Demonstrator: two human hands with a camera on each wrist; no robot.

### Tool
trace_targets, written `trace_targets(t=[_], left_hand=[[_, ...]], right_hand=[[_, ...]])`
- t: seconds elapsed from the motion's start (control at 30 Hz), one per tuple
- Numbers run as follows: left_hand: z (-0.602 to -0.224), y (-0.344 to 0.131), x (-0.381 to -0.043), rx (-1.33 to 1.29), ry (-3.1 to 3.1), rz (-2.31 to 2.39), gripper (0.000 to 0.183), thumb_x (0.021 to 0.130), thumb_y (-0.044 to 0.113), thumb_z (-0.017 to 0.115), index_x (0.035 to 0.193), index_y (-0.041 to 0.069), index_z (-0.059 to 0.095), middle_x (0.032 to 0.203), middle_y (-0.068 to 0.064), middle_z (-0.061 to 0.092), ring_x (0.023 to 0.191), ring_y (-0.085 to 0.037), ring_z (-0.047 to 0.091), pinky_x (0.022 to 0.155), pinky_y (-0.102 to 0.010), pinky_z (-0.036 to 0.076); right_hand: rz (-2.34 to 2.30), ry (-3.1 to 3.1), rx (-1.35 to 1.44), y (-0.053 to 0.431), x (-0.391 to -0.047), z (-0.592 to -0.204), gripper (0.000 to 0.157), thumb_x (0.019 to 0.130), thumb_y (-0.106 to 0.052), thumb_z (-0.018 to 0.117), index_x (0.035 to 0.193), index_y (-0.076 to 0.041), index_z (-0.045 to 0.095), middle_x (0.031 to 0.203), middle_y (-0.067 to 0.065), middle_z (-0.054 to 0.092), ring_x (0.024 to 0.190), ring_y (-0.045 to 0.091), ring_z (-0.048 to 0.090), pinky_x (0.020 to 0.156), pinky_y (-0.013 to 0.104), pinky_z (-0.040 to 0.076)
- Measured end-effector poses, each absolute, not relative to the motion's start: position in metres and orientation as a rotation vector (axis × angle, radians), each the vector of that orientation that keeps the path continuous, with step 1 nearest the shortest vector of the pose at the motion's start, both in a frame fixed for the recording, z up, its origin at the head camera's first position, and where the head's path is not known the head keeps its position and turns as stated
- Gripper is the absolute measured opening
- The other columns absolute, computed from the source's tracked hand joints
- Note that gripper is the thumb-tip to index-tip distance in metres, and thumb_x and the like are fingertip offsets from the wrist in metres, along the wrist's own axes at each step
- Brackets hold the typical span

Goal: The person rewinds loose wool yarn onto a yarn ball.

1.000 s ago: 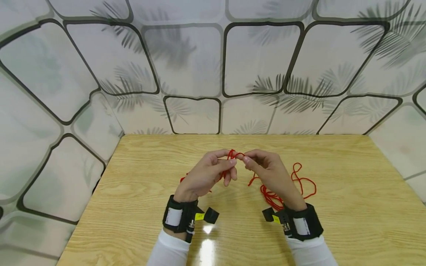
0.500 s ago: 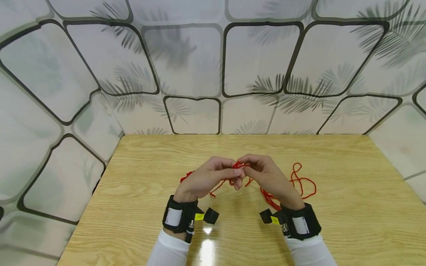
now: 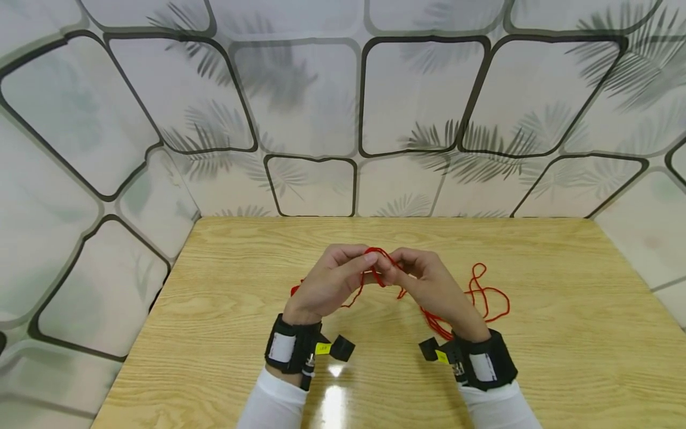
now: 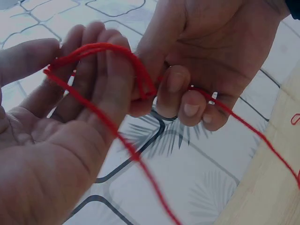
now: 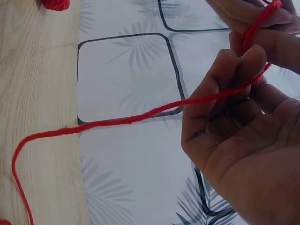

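Note:
Over the middle of the table, my left hand [image 3: 324, 285] pinches red yarn [image 4: 105, 46] between thumb and forefinger. Several strands arch across its fingers in the left wrist view, and one tail hangs down past the palm. Close against it, my right hand [image 3: 436, 292] holds the other side of the small loop with thumb and curled fingers. From the right hand a single red strand [image 5: 126, 120] runs down to the table in the right wrist view. Whether the strands are knotted between the fingertips cannot be made out.
Loose red yarn coils [image 3: 436, 325] lie partly under my right wrist, with a looped length [image 3: 495, 292] to the right. A red yarn bundle [image 3: 295, 290] shows behind the left hand. The wooden table [image 3: 230, 250] meets a patterned backdrop [image 3: 316, 185].
My right hand has come in lower against the left fingertips. The left hand dipped inward, then drew back up slightly. The yarn now arches in a wider loop between both hands.

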State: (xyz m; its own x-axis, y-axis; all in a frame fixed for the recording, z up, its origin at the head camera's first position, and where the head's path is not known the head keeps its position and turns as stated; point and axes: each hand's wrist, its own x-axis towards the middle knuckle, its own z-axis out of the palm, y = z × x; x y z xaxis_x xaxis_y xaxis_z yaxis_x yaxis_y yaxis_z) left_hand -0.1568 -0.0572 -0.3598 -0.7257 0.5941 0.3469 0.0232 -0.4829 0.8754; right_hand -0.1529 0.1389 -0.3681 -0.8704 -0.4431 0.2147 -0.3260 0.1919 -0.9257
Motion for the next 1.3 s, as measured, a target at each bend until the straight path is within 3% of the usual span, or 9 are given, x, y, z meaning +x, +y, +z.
trace_targets(t=[0.23,0.3,0.47,0.6,0.8,0.97,1.13,1.3], left_hand=[[-0.362,-0.053,-0.160,1.037,1.050,2.315,0.034,0.101,0.014,0.029,0.109,0.003,0.061,0.098,-0.008,0.065,0.091,-0.023,0.062,0.084,-0.044,0.046],[-0.362,-0.052,-0.161,1.024,0.961,2.361,0.039,0.102,0.017,0.024,0.117,0.002,0.057,0.105,-0.009,0.064,0.097,-0.024,0.061,0.086,-0.044,0.046],[-0.361,-0.053,-0.164,0.891,0.824,2.537,0.050,0.102,0.028,0.016,0.134,-0.001,0.040,0.128,-0.017,0.052,0.121,-0.035,0.045,0.098,-0.048,0.035],[-0.358,-0.054,-0.164,0.795,1.114,2.583,0.054,0.101,0.034,0.020,0.135,-0.004,0.037,0.134,-0.023,0.044,0.127,-0.040,0.037,0.102,-0.052,0.028],[-0.356,-0.053,-0.159,0.742,1.787,2.062,0.070,0.097,0.056,0.014,0.130,0.004,0.047,0.131,-0.014,0.050,0.124,-0.026,0.043,0.100,-0.045,0.032],[-0.352,-0.054,-0.157,0.808,1.720,1.710,0.081,0.094,0.062,0.005,0.119,0.004,0.057,0.114,-0.011,0.061,0.108,-0.028,0.056,0.093,-0.043,0.041],[-0.351,-0.055,-0.154,0.986,1.423,1.644,0.083,0.095,0.059,0.004,0.113,-0.006,0.053,0.102,-0.019,0.062,0.096,-0.036,0.060,0.084,-0.050,0.045],[-0.358,-0.052,-0.154,1.196,0.959,1.898,0.087,0.093,0.057,-0.007,0.125,-0.004,0.047,0.112,-0.018,0.059,0.105,-0.035,0.056,0.088,-0.062,0.036]], right_hand=[[-1.848,2.227,-0.789,0.139,-0.153,-0.369,0.021,0.093,-0.020,0.053,0.106,-0.006,0.061,0.095,0.011,0.060,0.079,0.024,0.054,0.069,0.037,0.048],[-1.808,2.261,-0.816,0.139,-0.154,-0.371,0.021,0.094,-0.019,0.050,0.106,-0.006,0.062,0.087,0.010,0.059,0.073,0.024,0.053,0.065,0.034,0.047],[-1.555,2.397,-0.898,0.136,-0.151,-0.371,0.026,0.098,-0.026,0.041,0.100,-0.012,0.063,0.068,0.004,0.053,0.058,0.019,0.048,0.051,0.030,0.039],[-1.314,2.521,-0.873,0.138,-0.145,-0.364,0.027,0.097,-0.040,0.040,0.094,-0.023,0.061,0.060,-0.001,0.046,0.051,0.014,0.043,0.047,0.029,0.036],[-1.231,2.625,-0.868,0.146,-0.137,-0.350,0.022,0.094,-0.044,0.045,0.089,-0.028,0.060,0.060,-0.005,0.040,0.051,0.011,0.039,0.049,0.027,0.034],[-1.516,2.624,-0.814,0.158,-0.138,-0.342,0.016,0.091,-0.032,0.054,0.084,-0.020,0.062,0.063,-0.002,0.047,0.050,0.014,0.038,0.046,0.029,0.033],[-1.683,2.605,-0.751,0.163,-0.142,-0.344,0.016,0.091,-0.027,0.055,0.079,-0.017,0.057,0.062,0.002,0.040,0.050,0.016,0.035,0.045,0.030,0.030],[-1.811,2.409,-0.896,0.156,-0.145,-0.356,0.014,0.094,-0.014,0.049,0.082,-0.012,0.055,0.062,0.002,0.037,0.050,0.015,0.034,0.043,0.031,0.031]])
